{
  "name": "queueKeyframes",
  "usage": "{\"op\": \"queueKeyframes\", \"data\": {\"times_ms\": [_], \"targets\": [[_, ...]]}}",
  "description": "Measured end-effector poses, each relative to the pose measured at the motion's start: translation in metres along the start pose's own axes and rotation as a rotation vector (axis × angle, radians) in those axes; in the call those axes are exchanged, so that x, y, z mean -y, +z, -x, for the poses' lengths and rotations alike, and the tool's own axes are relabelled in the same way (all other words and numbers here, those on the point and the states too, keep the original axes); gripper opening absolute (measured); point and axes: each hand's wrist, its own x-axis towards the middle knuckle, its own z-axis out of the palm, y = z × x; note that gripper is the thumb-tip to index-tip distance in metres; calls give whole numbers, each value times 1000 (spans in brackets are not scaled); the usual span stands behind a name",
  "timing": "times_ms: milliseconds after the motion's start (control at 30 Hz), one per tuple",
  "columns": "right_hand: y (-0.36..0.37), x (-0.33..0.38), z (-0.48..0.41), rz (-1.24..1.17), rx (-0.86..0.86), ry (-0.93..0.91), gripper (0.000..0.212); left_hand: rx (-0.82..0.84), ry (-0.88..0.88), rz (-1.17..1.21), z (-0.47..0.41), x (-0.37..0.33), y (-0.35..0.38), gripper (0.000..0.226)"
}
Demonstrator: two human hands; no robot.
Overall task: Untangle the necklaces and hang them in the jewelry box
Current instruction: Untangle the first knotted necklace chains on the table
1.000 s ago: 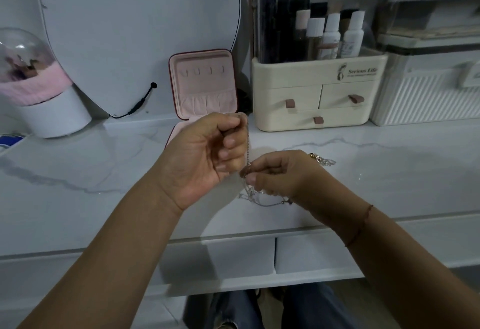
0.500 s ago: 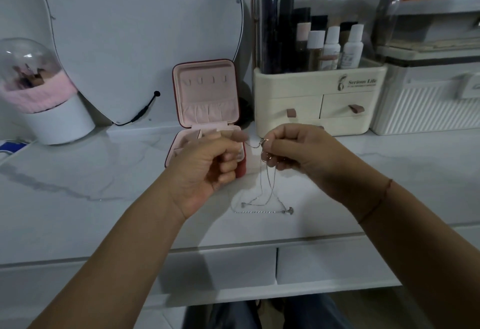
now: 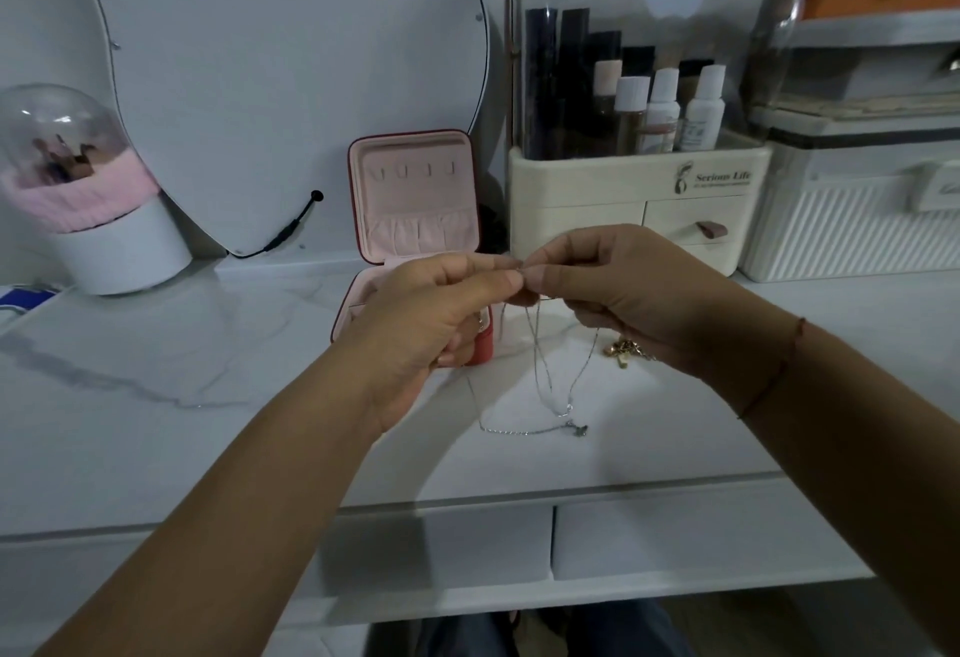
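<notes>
Worktop: glossy white marble-look, grey veins. Jewelry box: matt pink velvety lining, smooth red shell. Silver necklace: fine shiny metal chain. Gold necklace: polished yellow metal. Cosmetic organizer: smooth cream plastic base, clear glossy plastic cover. Brush holder: clear dome, matt white base.

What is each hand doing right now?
Left hand: fingers pinch the silver necklace.
Right hand: fingers pinch the same necklace.
</notes>
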Motion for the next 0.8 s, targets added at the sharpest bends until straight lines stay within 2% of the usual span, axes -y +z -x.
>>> {"op": "queueKeyframes", "data": {"times_ms": [167,400,600,700,800], "targets": [[3,1,1,69,-54,-62,3,-18,-42,25,-2,5,1,17],[7,-2,3,117,-110,-156,12,-75,-47,38,-4,9,4,18],[7,-2,5,162,-91,-104,14,-142,-49,23,-1,6,8,21],[8,-3,6,163,-107,-33,22,-169,-29,4,1,6,8,20],[11,-6,8,131,-111,29,20,-168,-10,-55,2,8,7,18]]}}
